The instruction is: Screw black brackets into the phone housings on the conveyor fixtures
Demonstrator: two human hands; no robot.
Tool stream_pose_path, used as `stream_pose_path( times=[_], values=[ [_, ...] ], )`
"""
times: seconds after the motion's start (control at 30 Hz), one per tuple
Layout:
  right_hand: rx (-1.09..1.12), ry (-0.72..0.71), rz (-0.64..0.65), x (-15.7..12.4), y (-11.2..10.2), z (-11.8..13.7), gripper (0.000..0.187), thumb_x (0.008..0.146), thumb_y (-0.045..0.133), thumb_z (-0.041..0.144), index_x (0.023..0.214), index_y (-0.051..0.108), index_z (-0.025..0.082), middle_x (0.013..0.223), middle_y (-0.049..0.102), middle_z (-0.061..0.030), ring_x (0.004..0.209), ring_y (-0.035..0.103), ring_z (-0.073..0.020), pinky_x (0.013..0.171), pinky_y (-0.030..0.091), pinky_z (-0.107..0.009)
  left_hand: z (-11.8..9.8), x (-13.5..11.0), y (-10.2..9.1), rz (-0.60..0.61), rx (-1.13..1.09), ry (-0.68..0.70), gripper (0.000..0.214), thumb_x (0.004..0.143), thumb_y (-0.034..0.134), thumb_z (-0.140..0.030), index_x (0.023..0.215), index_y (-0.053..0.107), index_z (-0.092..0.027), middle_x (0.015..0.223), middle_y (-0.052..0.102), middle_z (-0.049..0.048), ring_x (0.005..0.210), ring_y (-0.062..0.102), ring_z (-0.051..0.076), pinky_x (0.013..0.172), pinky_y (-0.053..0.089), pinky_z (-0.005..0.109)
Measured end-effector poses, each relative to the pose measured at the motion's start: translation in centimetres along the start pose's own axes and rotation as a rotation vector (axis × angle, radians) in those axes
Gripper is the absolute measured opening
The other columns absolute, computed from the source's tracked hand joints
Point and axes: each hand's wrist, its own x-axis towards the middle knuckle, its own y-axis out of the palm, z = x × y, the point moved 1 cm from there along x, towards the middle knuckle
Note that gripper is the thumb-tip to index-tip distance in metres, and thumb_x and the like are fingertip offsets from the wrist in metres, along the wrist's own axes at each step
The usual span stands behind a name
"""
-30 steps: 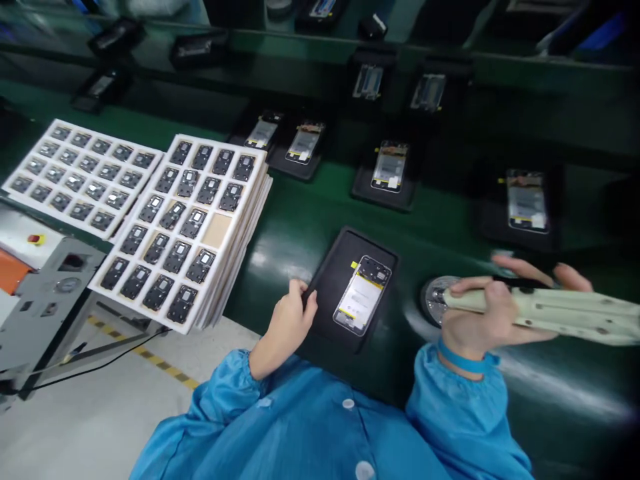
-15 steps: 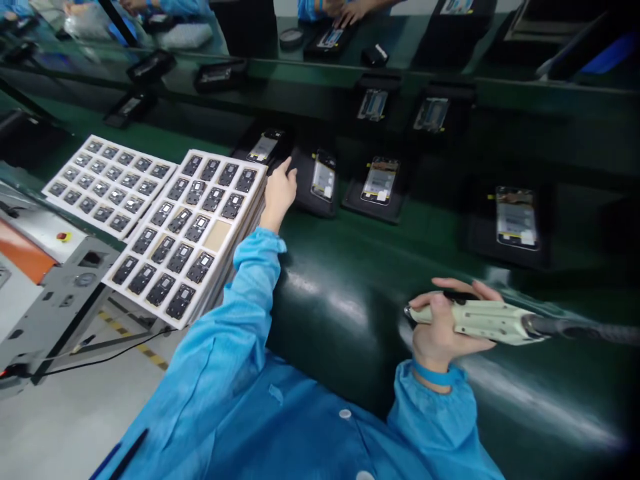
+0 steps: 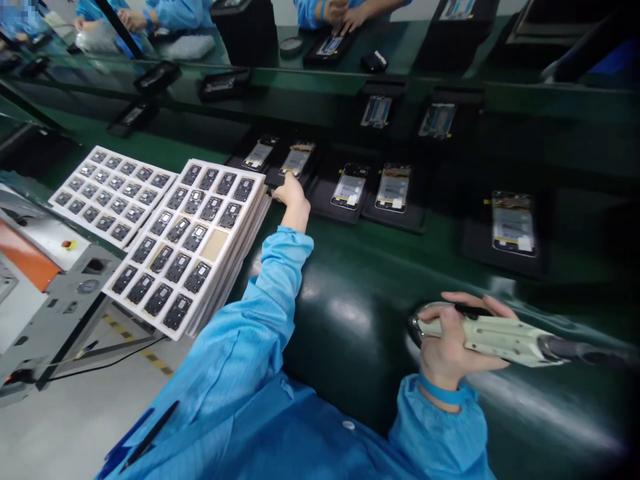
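Just beyond the fingertips of my left grip [image 3: 294,199], an open-backed phone [image 3: 297,159] lies in its black tray [image 3: 276,175], on the far side of the tabletop [image 3: 350,280] from my body. Its long axis runs away from me and leans a little to the right, nearly in line with my outstretched left forearm, so the near short end faces my fingers. Of my two hands the left is far nearer; the right is well apart, down and to the right. My left fingers are bent at the tray's near edge, but the hand covers the contact, and I cannot tell whether they pinch the tray or only rest against it. My right grip [image 3: 447,350] is wrapped around a pale green electric driver [image 3: 505,339], its tip pointing left and its cable trailing off right. As for the phone, it looks slim and flat, with a light grey panel across the middle, coppery parts at the far end and a pale patch near the close end. The stacked white component tray [image 3: 215,245] stands just left of my reaching arm.
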Motion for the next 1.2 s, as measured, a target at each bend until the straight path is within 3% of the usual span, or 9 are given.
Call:
stream_pose_path(
  times=[0.1,0.27,0.43,0.57,0.8,0.9,0.97,1.07,1.2],
  values=[
    [-0.007,-0.003,0.004,0.0,-0.1,0.2,0.051,0.079,0.086,0.043,0.115,0.055,0.024,0.094,0.072,-0.0004,0.049,0.06,-0.0157,0.048,0.051,-0.034,-1.4,1.1,1.6,-0.022,-0.108,-0.157,0.028,0.108,0.062,-0.038,0.127,0.065,-0.018,0.121,0.071,0.0093,0.108,0.073,0.017,0.086,0.059,0.026],
    [-0.012,0.002,0.026,0.0,0.0,0.1,0.05,0.079,0.085,0.044,0.115,0.055,0.023,0.095,0.072,0.0007,0.049,0.06,-0.0152,0.048,0.051,-0.034,-2.9,0.0,2.3,0.112,-0.221,-0.303,0.018,0.094,0.079,-0.021,0.085,0.064,-0.02,0.078,0.058,-0.0035,0.066,0.057,0.007,0.066,0.048,0.017],
    [-0.025,0.007,0.018,-0.2,0.2,0.2,0.05,0.079,0.084,0.045,0.115,0.056,0.023,0.096,0.072,0.0012,0.05,0.061,-0.0144,0.049,0.052,-0.033,0.1,-7.5,-3.0,0.238,-0.297,-0.297,0.002,0.097,0.071,-0.023,0.096,0.071,-0.024,0.106,0.076,-0.001,0.104,0.073,0.009,0.099,0.055,0.022],
    [-0.043,0.018,0.017,-0.3,0.2,0.0,0.054,0.078,0.084,0.048,0.115,0.054,0.022,0.094,0.072,0.0011,0.05,0.06,-0.0137,0.049,0.051,-0.031,3.5,-12.7,-6.4,0.279,-0.298,-0.292,0.022,0.104,0.06,-0.028,0.121,0.074,-0.028,0.146,0.074,0.0006,0.146,0.062,0.015,0.121,0.048,0.032],
    [-0.04,-0.018,0.042,0.0,-0.3,-0.4,0.054,0.077,0.084,0.045,0.114,0.053,0.023,0.094,0.071,-0.0015,0.052,0.06,-0.0146,0.05,0.054,-0.034,2.0,-12.0,-5.2,0.413,-0.339,-0.299,0.042,0.113,0.041,-0.023,0.147,0.064,-0.016,0.159,0.066,0.0102,0.148,0.063,0.019,0.118,0.055,0.039],
    [-0.017,-0.072,0.03,0.3,-0.4,-0.9,0.065,0.069,0.085,0.043,0.121,0.051,0.024,0.104,0.071,-0.005,0.062,0.067,-0.0189,0.061,0.063,-0.042,2.0,-15.1,-8.5,0.498,-0.33,-0.374,0.039,0.111,0.048,-0.027,0.142,0.069,-0.021,0.155,0.07,0.0074,0.143,0.066,0.02,0.117,0.057,0.041],
    [-0.014,-0.106,0.004,0.5,-0.7,-1.5,0.078,0.065,0.085,0.041,0.132,0.049,0.025,0.12,0.069,-0.0087,0.081,0.074,-0.0227,0.083,0.068,-0.051,3.0,-18.6,-11.7,0.568,-0.294,-0.463,0.033,0.103,0.062,-0.031,0.133,0.075,-0.026,0.147,0.075,0.0057,0.136,0.071,0.022,0.117,0.059,0.046],
    [-0.031,-0.159,-0.063,1.0,-1.3,-2.7,0.093,0.06,0.088,0.044,0.142,0.046,0.025,0.137,0.061,-0.0123,0.109,0.074,-0.0284,0.112,0.059,-0.059,4.8,-24.0,-16.6,0.653,-0.23,-0.599,0.042,0.085,0.085,-0.036,0.126,0.078,-0.028,0.131,0.081,0.0075,0.123,0.076,0.028,0.116,0.06,0.058],
    [-0.079,-0.145,-0.169,2.0,-2.1,-3.8,0.122,0.042,0.09,0.07,0.146,0.042,0.027,0.133,0.057,-0.0148,0.118,0.067,-0.035,0.114,0.051,-0.068,6.5,-27.8,-21.4,0.792,-0.086,-0.711,0.058,0.078,0.092,-0.057,0.128,0.077,-0.032,0.135,0.079,0.009,0.13,0.074,0.03,0.123,0.053,0.061]
  ],
)
